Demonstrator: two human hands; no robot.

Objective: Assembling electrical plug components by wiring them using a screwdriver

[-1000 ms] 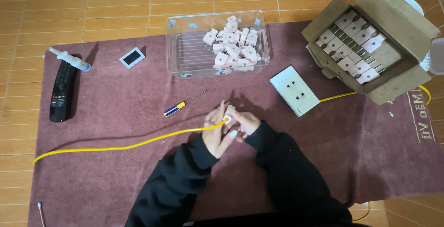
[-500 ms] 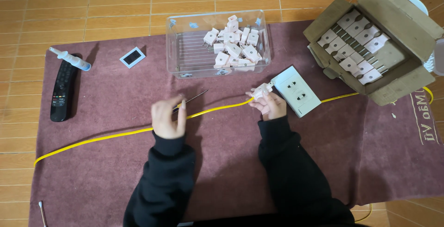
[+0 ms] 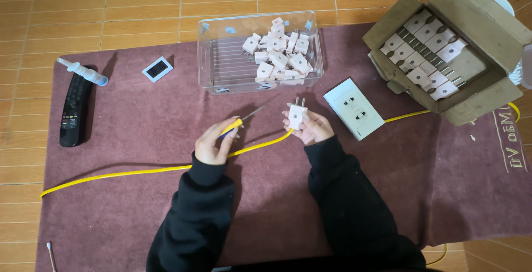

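Observation:
My right hand (image 3: 313,128) holds a pale pink plug (image 3: 296,115) on the end of a yellow cable (image 3: 138,170), prongs pointing away from me. My left hand (image 3: 213,144) grips a small screwdriver (image 3: 238,123) with a yellow and blue handle, its tip aimed up and right. Both hands rest over a maroon mat (image 3: 138,216). A white wall socket (image 3: 353,108) lies just right of my right hand.
A clear plastic bin (image 3: 221,61) with several pink plugs stands behind the hands. An open cardboard box (image 3: 476,100) of plugs sits at the right. A black remote (image 3: 72,110), a white tube (image 3: 83,72) and a small framed tile (image 3: 157,69) lie at the left.
My hands have parted: the left one went to the screwdriver and picked it up, while the right one carried the plug out to the right and then back a little toward the middle.

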